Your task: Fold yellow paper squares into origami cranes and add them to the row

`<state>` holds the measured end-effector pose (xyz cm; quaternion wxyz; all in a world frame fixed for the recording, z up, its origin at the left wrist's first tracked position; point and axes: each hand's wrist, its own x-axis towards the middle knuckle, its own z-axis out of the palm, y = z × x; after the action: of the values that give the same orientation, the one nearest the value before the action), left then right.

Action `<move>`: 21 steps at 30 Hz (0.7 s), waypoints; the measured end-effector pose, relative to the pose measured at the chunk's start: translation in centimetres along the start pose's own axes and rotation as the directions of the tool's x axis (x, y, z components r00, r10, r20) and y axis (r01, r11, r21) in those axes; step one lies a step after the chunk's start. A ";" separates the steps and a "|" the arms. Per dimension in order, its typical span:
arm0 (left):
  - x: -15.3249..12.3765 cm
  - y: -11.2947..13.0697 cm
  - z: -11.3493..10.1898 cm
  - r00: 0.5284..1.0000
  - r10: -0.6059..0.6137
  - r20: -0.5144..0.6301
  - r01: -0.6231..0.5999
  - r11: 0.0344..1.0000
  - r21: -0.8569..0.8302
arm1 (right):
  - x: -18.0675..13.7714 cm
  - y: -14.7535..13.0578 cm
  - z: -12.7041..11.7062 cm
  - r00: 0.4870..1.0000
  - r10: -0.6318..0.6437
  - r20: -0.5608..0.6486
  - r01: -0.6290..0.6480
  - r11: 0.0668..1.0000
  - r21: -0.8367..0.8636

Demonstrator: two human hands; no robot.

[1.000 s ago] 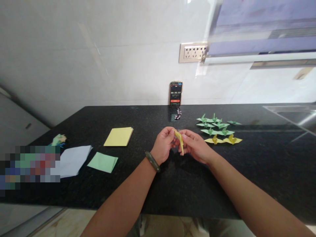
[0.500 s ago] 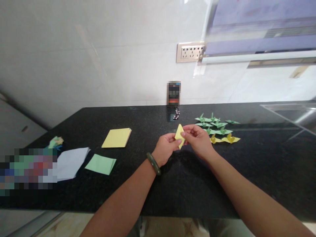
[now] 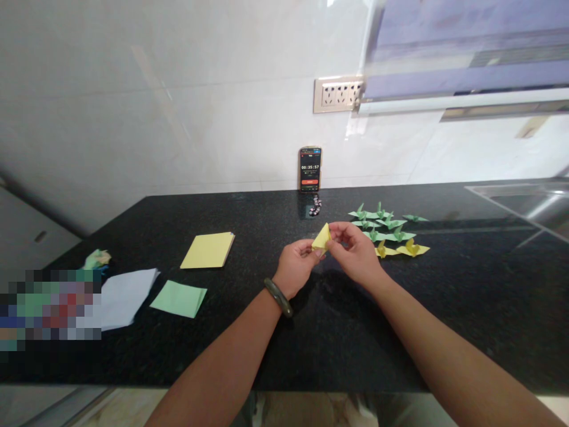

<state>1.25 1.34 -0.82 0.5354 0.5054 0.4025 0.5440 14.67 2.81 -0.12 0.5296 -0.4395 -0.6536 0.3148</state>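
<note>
A folded yellow paper (image 3: 322, 237) is held above the black counter (image 3: 249, 332) by both hands. My left hand (image 3: 296, 267), with a dark bangle on its wrist, pinches the paper's lower left corner. My right hand (image 3: 355, 252) pinches its right side, fingers closed over the fold. Just behind my right hand lie several finished green paper cranes (image 3: 381, 222) and two yellow paper cranes (image 3: 402, 249).
A yellow paper stack (image 3: 208, 249), a green sheet (image 3: 178, 298) and a white sheet (image 3: 127, 289) lie to the left, with a crumpled paper (image 3: 98, 258) beyond. A phone (image 3: 310, 169) showing a timer leans on the wall. A sink (image 3: 524, 198) is at far right.
The yellow paper was turned from edge-on and hanging down to a flatter, pointed-up position. Both hands moved slightly away from me.
</note>
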 end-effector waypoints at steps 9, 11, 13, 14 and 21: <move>-0.3 1.0 0.2 0.986 -0.149 -0.079 0.141 0.985 -0.099 | -0.2 -0.2 0.1 0.999 -0.043 0.024 0.045 0.996 -0.076; -0.3 1.0 0.1 0.981 -0.184 -0.058 0.173 0.974 -0.148 | -0.3 -0.2 0.1 0.999 -0.031 0.036 0.032 0.999 -0.024; -0.2 0.9 0.1 0.975 -0.221 -0.021 0.212 0.953 -0.217 | -0.2 -0.2 0.2 0.999 -0.008 0.052 0.005 0.999 0.049; -0.2 0.9 0.0 0.972 -0.234 -0.001 0.227 0.941 -0.252 | -0.2 -0.1 0.2 0.998 0.006 0.060 -0.011 0.997 0.083; -0.3 0.8 -0.2 0.977 -0.189 0.095 0.209 0.934 -0.289 | 0.1 0.1 0.1 0.993 0.112 0.032 -0.116 0.974 0.192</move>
<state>0.86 0.93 -0.10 0.6704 0.3933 0.3475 0.5246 14.59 2.95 -0.21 0.5442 -0.4195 -0.5988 0.4114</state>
